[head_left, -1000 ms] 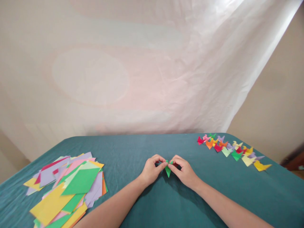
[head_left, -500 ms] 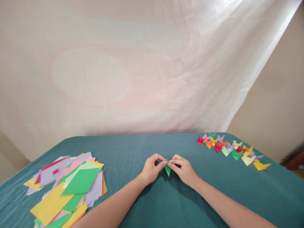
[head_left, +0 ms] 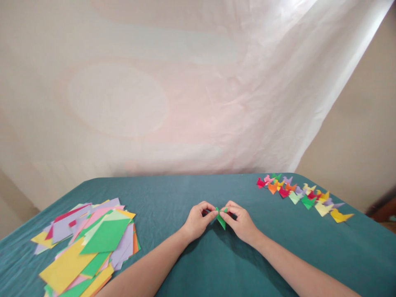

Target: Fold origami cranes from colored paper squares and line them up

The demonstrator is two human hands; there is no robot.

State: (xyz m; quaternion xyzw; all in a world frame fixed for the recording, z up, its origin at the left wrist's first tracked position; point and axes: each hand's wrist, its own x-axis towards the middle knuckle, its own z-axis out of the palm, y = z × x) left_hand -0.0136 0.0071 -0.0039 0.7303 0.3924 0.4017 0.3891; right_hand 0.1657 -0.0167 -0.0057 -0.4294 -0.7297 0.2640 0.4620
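While both hands meet over the middle of the cloth (head_left: 173,198), the paper (head_left: 222,222), green and folded small, sits between them, its narrow point slanting down toward the person. The left hand (head_left: 198,220) has thumb and forefinger closed on the paper's upper left side; the right hand (head_left: 240,222) pinches its upper right side in the same way, a bit of green showing above that thumb. The remaining fingers of both curl loosely, and whether the paper touches the cloth I cannot tell. For work this small, the left pinch would do best as a steady anchor, with the right making small, slow turns at the fold. Lining up the edges before pressing should keep the crease crisp, and a fingernail run along it would likely set it better than a hard squeeze. Pulling the two pinches apart could tear the paper at its tip. The sheets (head_left: 105,235) lie well off to the left, the birds (head_left: 307,202) well off to the right.
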